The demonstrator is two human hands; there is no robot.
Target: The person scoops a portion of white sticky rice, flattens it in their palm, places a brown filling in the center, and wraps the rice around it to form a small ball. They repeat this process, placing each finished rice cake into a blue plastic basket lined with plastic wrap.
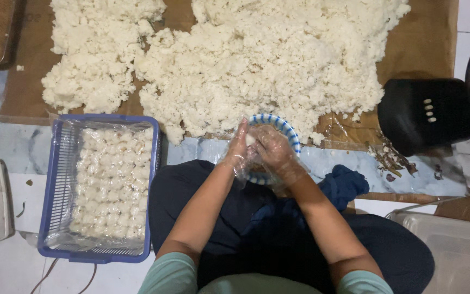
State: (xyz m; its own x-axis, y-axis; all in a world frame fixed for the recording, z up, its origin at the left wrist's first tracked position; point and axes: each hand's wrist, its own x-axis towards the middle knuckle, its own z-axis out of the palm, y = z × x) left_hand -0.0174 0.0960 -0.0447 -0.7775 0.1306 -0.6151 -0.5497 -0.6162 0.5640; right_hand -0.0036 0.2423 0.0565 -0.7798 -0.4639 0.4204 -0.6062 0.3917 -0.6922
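Brown sheeting (425, 41) is covering the floor across the upper part of the frame, and a large heap of white rice (246, 60) is lying spread on it. A person is sitting cross-legged at the lower centre, wearing thin clear gloves.

The left hand (239, 147) and the right hand (273, 149) are pressing together at centre frame, directly above a small blue-striped bowl (286, 128). Both sets of fingers are curling around a small white lump (251, 140), the left flatter, the right cupped over it. Most of the lump is hidden between the palms.

Risks, as judged from this position:
- The lump may be crumbling if pressure is uneven, since the grains look loose.
- Grains may be sticking to the gloves and tearing the shape apart on release.
- The loose glove film could be folding into the lump.
- The bowl is sitting at the sheeting edge, close to the knees; a shift of the legs could tip it.

Containers:
- A blue basket (47, 218), lower left, is lined with clear plastic and is holding rows of small white balls (110, 185).
- The bowl's contents are hidden by the hands.
- A clear tub (452, 250), lower right, is showing no visible contents.

A black fan base (425, 111) is standing at right.
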